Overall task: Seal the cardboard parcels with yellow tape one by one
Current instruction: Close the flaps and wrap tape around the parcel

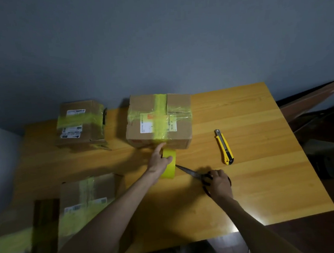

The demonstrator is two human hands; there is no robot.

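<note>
Four cardboard parcels sit on a wooden table (264,178) as a person works with both hands just below the middle of the frame. All four are closed, so their contents cannot be seen.

The centre parcel (159,119) stands at mid-frame, crossed by two bands of yellow-green tape over a white shipping label. Directly below its front face, the left hand (159,161) holds the yellow tape (170,165), thumb hooked over it and forefinger stretched up to touch the box's lower edge. Whether the tape is joined to the box is hard to tell.

To the right, the right hand (218,184) is clenched around the dark handles of the scissors (193,174), whose blades point up and left and meet the right edge of the tape.

At upper left a second parcel (81,122) carries one band of tape and several labels. At lower left a third parcel (88,201) is taped lengthwise and across, partly hidden by the left forearm. A fourth parcel (12,245), blurred, fills the bottom-left corner.

A yellow utility knife (225,148) lies on the table right of the centre parcel, apart from both hands.
</note>
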